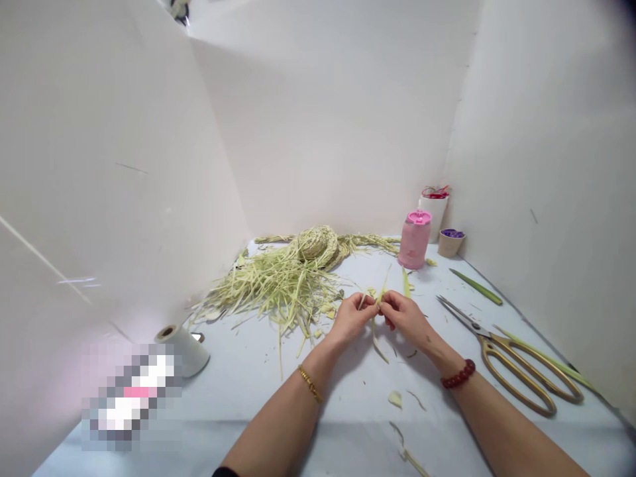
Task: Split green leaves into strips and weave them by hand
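My left hand (355,315) and my right hand (401,315) meet over the middle of the table, fingertips pinched together. Between them is a thin pale-green leaf strip (384,286), one end pointing up and away, and a narrow end hanging below the fingers. Both hands are closed on it. Just beyond my right hand lies a wider green leaf piece (406,282). A large heap of shredded plant strips (283,285) spreads to the left of my left hand, against a coiled braid (318,244) of the same material.
Gold-handled scissors (507,358) lie open at the right, near a green leaf (477,287). A pink bottle (414,242), a white cup (434,212) and a small tan cup (450,245) stand at the back right. At the left is a white spool (186,351). Scraps (395,399) litter the front.
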Demonstrator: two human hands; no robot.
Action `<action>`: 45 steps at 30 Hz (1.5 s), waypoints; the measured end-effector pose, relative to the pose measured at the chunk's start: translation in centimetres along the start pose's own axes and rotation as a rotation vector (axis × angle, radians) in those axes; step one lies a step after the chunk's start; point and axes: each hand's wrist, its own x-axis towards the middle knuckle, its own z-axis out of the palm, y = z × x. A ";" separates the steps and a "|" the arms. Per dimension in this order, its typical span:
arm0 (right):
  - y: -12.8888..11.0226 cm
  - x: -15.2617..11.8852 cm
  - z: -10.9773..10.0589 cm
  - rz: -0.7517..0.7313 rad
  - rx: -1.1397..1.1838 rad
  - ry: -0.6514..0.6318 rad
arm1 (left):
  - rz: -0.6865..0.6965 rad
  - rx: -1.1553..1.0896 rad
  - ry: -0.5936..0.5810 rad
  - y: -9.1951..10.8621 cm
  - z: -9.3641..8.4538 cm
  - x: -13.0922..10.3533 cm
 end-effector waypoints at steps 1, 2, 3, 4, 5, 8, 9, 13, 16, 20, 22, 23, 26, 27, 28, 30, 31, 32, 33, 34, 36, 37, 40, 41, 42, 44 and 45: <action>0.0 0.0 0.0 0.008 -0.001 0.005 | -0.015 0.008 -0.003 0.1 0.0 0.0; 0.0 0.0 -0.1 0.016 0.006 0.003 | -0.035 0.011 -0.009 0.2 -0.1 0.0; 0.0 0.0 -0.1 0.022 0.022 -0.005 | -0.063 0.006 -0.017 0.3 -0.1 0.0; 0.0 0.0 -0.1 0.025 0.046 -0.019 | -0.094 -0.008 -0.026 0.4 -0.1 0.0; -0.1 -0.1 -0.1 0.026 0.072 -0.031 | -0.124 -0.024 -0.035 0.5 -0.1 0.0; 0.0 0.0 0.0 0.024 0.112 -0.043 | -0.169 -0.046 -0.044 0.9 -0.1 -0.2; 0.1 0.0 0.1 0.025 0.104 -0.042 | -0.167 -0.045 -0.039 1.0 -0.1 -0.2; 0.5 0.2 0.2 0.042 0.040 -0.055 | -0.122 -0.039 -0.007 0.9 -0.1 -0.4; 0.5 0.2 0.2 0.044 0.013 -0.057 | -0.079 -0.008 0.005 0.5 -0.2 -0.3; 0.3 0.1 0.5 0.031 -0.043 -0.027 | 0.038 0.154 0.027 -0.1 -0.3 0.1; 0.2 0.0 0.7 0.001 -0.105 -0.001 | 0.079 0.273 0.048 -0.3 -0.3 0.1; 0.2 -0.1 0.8 -0.015 -0.135 0.015 | 0.090 0.322 0.053 -0.4 -0.3 0.2; 0.2 -0.2 1.1 -0.062 -0.194 0.043 | 0.100 0.403 0.023 -0.5 -0.2 0.1; 0.3 -0.2 1.2 -0.080 -0.213 0.048 | 0.095 0.417 0.005 -0.5 -0.2 0.1; 0.4 -0.2 1.4 -0.097 -0.237 0.051 | 0.087 0.428 -0.013 -0.5 -0.2 0.1; 0.7 -0.1 1.6 -0.140 -0.302 0.059 | 0.073 0.438 -0.040 -0.6 -0.3 0.1; 0.8 -0.1 1.7 -0.164 -0.337 0.065 | 0.069 0.437 -0.052 -0.6 -0.3 0.1; 1.0 -0.1 1.8 -0.186 -0.367 0.074 | 0.067 0.431 -0.063 -0.7 -0.3 0.1; 1.1 -0.1 1.9 -0.203 -0.386 0.084 | 0.067 0.421 -0.070 -0.7 -0.3 0.1; 1.2 0.0 1.9 -0.210 -0.387 0.090 | 0.065 0.406 -0.074 -0.7 -0.3 0.1; 1.2 0.0 1.9 -0.171 -0.314 0.070 | 0.047 0.348 -0.083 -0.8 -0.3 0.1; 1.2 0.0 1.9 -0.129 -0.246 0.043 | 0.033 0.304 -0.086 -0.9 -0.3 0.2; 1.1 0.1 1.6 -0.035 -0.044 -0.040 | -0.027 0.167 -0.103 -0.9 -0.4 0.3; 1.0 0.1 1.4 -0.027 -0.008 -0.047 | -0.043 0.136 -0.104 -0.8 -0.4 0.3; 1.0 0.2 1.3 -0.025 0.007 -0.046 | -0.053 0.116 -0.104 -0.7 -0.5 0.3; 0.9 0.2 1.2 -0.015 0.000 -0.031 | -0.051 0.107 -0.100 -0.5 -0.6 0.3; 0.8 0.2 1.1 -0.007 -0.014 -0.024 | -0.039 0.114 -0.097 -0.4 -0.7 0.3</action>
